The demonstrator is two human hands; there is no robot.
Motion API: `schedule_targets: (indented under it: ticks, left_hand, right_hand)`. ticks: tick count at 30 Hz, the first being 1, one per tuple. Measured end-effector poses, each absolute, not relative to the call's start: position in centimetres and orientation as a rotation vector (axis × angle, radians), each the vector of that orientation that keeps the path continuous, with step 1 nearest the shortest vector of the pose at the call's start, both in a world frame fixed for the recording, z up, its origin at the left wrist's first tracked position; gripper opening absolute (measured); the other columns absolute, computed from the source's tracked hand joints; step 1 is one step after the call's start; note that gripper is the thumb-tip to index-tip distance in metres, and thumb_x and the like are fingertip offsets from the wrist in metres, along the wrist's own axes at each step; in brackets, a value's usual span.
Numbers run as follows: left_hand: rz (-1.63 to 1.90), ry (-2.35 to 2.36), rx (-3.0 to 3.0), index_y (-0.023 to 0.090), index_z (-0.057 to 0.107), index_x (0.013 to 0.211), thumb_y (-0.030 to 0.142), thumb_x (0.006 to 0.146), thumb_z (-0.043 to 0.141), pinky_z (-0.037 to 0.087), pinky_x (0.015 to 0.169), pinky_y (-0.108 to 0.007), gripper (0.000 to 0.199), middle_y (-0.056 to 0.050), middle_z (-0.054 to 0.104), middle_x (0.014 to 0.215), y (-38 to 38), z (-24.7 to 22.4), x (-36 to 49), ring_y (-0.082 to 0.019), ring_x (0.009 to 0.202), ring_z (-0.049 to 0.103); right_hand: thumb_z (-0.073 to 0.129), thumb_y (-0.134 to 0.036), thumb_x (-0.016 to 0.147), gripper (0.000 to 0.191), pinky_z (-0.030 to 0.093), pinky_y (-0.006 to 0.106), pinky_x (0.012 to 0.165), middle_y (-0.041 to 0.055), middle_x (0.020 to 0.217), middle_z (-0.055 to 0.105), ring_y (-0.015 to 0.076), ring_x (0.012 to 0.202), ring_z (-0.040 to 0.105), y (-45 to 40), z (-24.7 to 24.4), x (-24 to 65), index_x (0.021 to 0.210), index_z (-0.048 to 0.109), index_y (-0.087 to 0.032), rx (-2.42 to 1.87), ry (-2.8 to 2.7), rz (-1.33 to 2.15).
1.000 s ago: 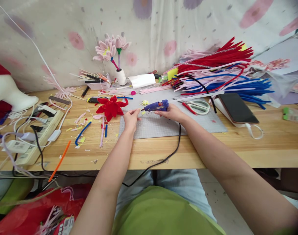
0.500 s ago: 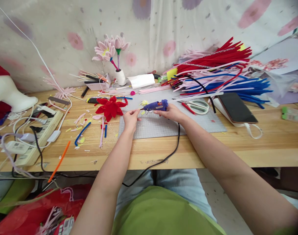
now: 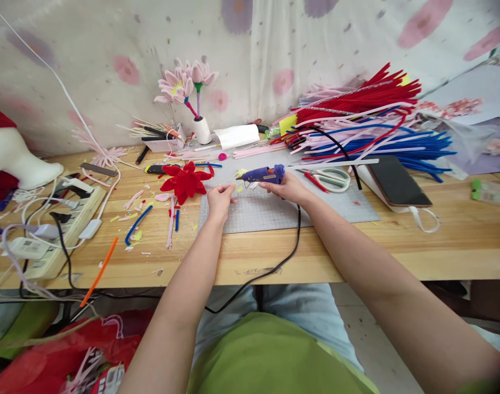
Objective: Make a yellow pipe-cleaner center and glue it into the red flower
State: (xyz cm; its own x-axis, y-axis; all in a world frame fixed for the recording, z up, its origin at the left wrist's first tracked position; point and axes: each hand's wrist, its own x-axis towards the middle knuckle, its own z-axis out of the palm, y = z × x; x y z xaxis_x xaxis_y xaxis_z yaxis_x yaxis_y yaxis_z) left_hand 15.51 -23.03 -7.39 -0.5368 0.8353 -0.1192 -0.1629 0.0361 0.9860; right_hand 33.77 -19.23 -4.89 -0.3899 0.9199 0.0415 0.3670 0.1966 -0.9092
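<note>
My right hand (image 3: pixel 289 189) is wrapped round the handle of a blue hot glue gun (image 3: pixel 266 174), whose nozzle points left. A long white glue stick (image 3: pixel 335 163) sticks out of its back end. The fingers of my left hand (image 3: pixel 220 201) are pinched together just below and left of the nozzle; what they hold is too small to make out. Beside my left hand lies a red fuzzy flower (image 3: pixel 186 183) with pointed petals. Under both hands is a grey cutting mat (image 3: pixel 258 216) with small yellow scraps on it.
White-handled scissors (image 3: pixel 334 179) and a phone (image 3: pixel 400 180) lie to the right. Behind them are piled red, pink and blue pipe cleaners (image 3: pixel 414 145). A small white vase (image 3: pixel 201 131) holds pink flowers. At left is a power strip (image 3: pixel 69 232) with cables. The gun's black cord (image 3: pixel 293 251) hangs over the edge.
The glue gun has shifted slightly right and up, its nozzle moving off from my left fingertips. My left hand stays nearly in place, still pinched.
</note>
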Motion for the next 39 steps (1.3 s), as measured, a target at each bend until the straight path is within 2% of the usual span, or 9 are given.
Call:
schedule_targets:
  ticks: [7,12,17,30,39]
  left_hand:
    - [1.615,1.495,0.69,0.012,0.062,0.06,0.022,0.057,0.071,0.039,0.037,-0.018,0.014,0.006,0.047,0.047,-23.2,-7.1,15.5,-0.003,0.038,0.037]
    - [1.617,1.472,0.689,0.012,0.061,0.06,0.021,0.057,0.07,0.039,0.037,-0.018,0.014,0.008,0.042,0.043,-23.2,-7.1,15.4,-0.003,0.037,0.036]
    - [1.61,1.47,0.686,0.011,0.061,0.062,0.022,0.057,0.07,0.039,0.037,-0.017,0.015,0.007,0.046,0.046,-23.1,-7.3,15.4,-0.002,0.037,0.036]
    - [1.63,1.426,0.659,0.012,0.06,0.061,0.022,0.056,0.071,0.038,0.038,-0.019,0.015,0.009,0.038,0.041,-23.0,-7.3,15.2,-0.003,0.038,0.033]
    - [1.593,1.303,0.589,0.012,0.059,0.063,0.024,0.051,0.077,0.033,0.039,-0.016,0.025,0.009,0.039,0.044,-23.3,-6.6,14.6,-0.001,0.039,0.033]
  right_hand:
    - [0.067,-0.057,0.062,0.042,0.034,0.024,0.044,-0.0005,0.053,0.053,0.0077,0.045,0.041,-19.2,-4.7,34.3,0.07,0.058,-0.016,-1.235,-1.883,1.198]
    - [0.069,-0.053,0.062,0.041,0.034,0.023,0.044,-0.0017,0.055,0.055,0.0072,0.045,0.041,-19.2,-4.9,34.1,0.082,0.061,-0.018,-1.213,-1.906,1.207]
    - [0.068,-0.05,0.064,0.044,0.035,0.022,0.045,-0.0023,0.058,0.056,0.0072,0.046,0.043,-19.0,-5.3,33.9,0.093,0.06,-0.018,-1.206,-1.919,1.205]
    - [0.066,-0.055,0.064,0.04,0.034,0.022,0.046,-0.0021,0.057,0.053,0.0066,0.046,0.042,-19.0,-5.2,34.3,0.074,0.058,-0.017,-1.176,-2.012,1.198]
    - [0.062,-0.057,0.068,0.042,0.03,0.021,0.039,-0.0011,0.051,0.051,0.0054,0.039,0.038,-17.4,-5.3,36.8,0.067,0.054,-0.016,-1.215,-1.789,1.112]
